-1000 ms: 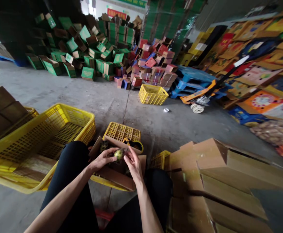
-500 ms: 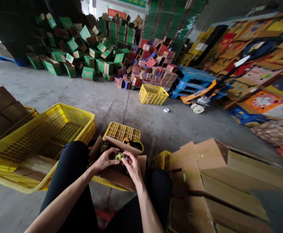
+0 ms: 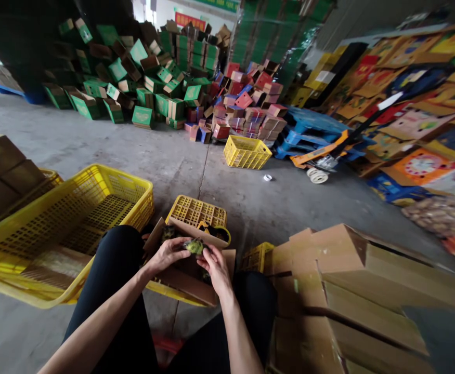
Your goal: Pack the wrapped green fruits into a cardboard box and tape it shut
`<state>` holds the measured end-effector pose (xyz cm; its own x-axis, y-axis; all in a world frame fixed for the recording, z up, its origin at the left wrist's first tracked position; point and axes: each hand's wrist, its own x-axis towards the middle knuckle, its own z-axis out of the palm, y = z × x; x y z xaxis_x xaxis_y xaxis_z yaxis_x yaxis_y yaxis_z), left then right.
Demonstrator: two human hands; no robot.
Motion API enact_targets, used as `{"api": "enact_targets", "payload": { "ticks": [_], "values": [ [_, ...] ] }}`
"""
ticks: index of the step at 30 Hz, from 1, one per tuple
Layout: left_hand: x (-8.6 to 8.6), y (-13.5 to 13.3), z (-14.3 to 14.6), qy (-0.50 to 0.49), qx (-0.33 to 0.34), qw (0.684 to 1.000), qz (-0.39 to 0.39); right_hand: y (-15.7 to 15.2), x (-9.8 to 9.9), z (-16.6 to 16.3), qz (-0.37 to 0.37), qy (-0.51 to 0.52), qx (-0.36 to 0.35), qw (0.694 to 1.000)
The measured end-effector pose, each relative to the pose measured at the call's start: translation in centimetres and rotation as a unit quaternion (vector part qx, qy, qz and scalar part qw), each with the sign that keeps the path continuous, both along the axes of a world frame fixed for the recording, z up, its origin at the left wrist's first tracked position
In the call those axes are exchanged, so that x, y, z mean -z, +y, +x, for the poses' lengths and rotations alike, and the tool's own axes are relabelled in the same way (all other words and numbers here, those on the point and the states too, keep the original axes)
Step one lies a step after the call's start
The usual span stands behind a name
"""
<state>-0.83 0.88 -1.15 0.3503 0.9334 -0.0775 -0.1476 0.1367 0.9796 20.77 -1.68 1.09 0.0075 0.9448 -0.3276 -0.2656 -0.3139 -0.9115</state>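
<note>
My left hand (image 3: 167,254) and my right hand (image 3: 214,264) meet over an open cardboard box (image 3: 190,278) between my knees. Together they grip a small yellow-green fruit (image 3: 194,246), fingers curled round it from both sides. The box rests on a low yellow crate (image 3: 196,212). A dark-and-yellow object (image 3: 217,232) lies on that crate just beyond my fingers.
A big yellow plastic basket (image 3: 67,228) stands at my left knee, brown cartons (image 3: 1,171) behind it. Stacked brown cartons (image 3: 360,291) crowd my right side. Across the concrete floor lie another yellow crate (image 3: 246,151), piles of green and red boxes (image 3: 172,93), and a pallet jack (image 3: 324,156).
The fruit has been turned slightly between my fingers and sits a little farther from me. Both hands stay over the box.
</note>
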Motion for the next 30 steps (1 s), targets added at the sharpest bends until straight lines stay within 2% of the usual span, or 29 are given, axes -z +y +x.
{"api": "enact_targets", "payload": {
  "ticks": [6,10,12,16,18,24,30],
  "values": [
    [-0.1,0.0,-0.2,0.057,-0.014,0.998,0.037,0.3,0.0,0.5,0.050,-0.137,-0.048,0.988],
    [-0.3,0.1,-0.3,0.071,-0.019,0.996,0.052,0.5,0.0,0.5,0.129,-0.224,-0.059,0.964],
    [-0.6,0.0,-0.4,0.062,-0.014,0.997,0.047,0.4,0.1,0.4,0.158,-0.219,-0.063,0.961],
    [-1.0,-0.2,-0.4,0.023,0.010,1.000,0.015,0.1,0.5,0.0,0.163,-0.177,-0.071,0.968],
    [-0.8,-0.3,-0.3,0.000,0.012,1.000,-0.002,0.1,0.5,0.0,0.167,-0.199,-0.062,0.964],
    [0.3,-0.3,0.0,-0.077,0.026,0.995,-0.059,0.1,0.1,0.4,0.199,-0.324,-0.004,0.925],
    [-0.4,-0.6,0.1,-0.089,0.070,0.989,-0.093,0.1,-0.1,0.4,0.255,-0.393,-0.001,0.884]
  ]
}}
